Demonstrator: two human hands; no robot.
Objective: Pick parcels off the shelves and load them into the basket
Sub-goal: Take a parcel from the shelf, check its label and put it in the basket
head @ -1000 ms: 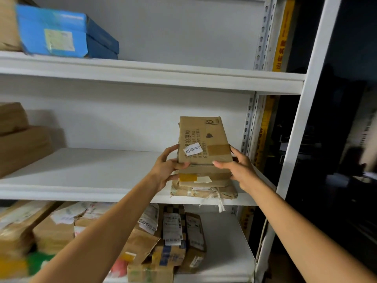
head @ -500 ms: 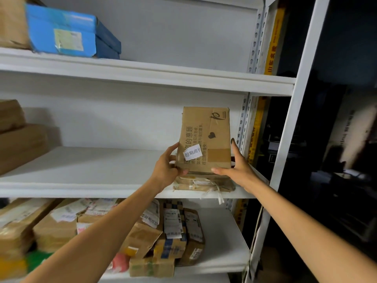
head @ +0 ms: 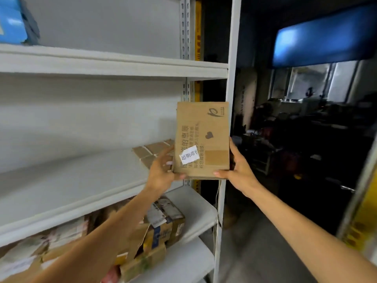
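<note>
Parcel (head: 203, 139) and hands are already together. It is a flat brown cardboard parcel held up between both hands, its long axis standing nearly upright and its printed face turned toward the camera. The left hand (head: 161, 170) grips the lower left corner, with the thumb on the front below the white sticker and the fingers round the back edge. The right hand (head: 238, 168) grips the lower right corner, with the thumb running up the right edge and the fingertips curled under the bottom. Both hands sit at the bottom end, one on each side, and most of the parcel rises above them. Neither hand is nearer than the other.

Just behind the left hand a thin taped parcel (head: 152, 152) lies flat on the middle shelf (head: 81, 180). The held one appears lifted clear of it, out at the shelf's right end and in front of the white post (head: 230, 88). Below, the lower shelf (head: 195, 203) carries a heap of labelled boxes (head: 163, 223). A dim room lies to the right of the post.

The basket is not in view, so which way the carry must go cannot be told. Held low like this, the parcel is probably top-heavy. Tipping it flat before it is lowered would likely help, and a swing to the right has to pass the post.
</note>
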